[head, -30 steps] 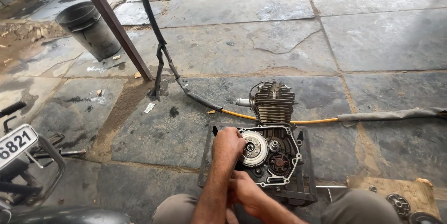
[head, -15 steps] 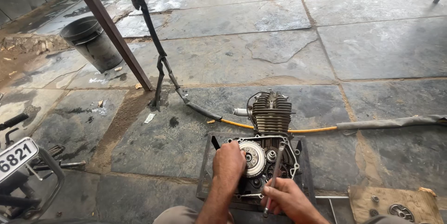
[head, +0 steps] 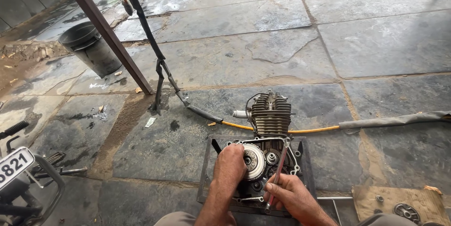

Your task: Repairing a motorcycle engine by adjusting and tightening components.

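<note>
left hand (head: pixel 230 162): fingers curled, palm down | right hand (head: pixel 287 194): closed grip, knuckles up

Bare forearms and hands (head: pixel 230 165), no sleeves showing, grey-brown trousers at the knees

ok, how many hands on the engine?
2. The left hand grips the round clutch on the open engine. The right hand, lower right of it, holds a thin tool angled up against the case. No other hands in view.
</note>
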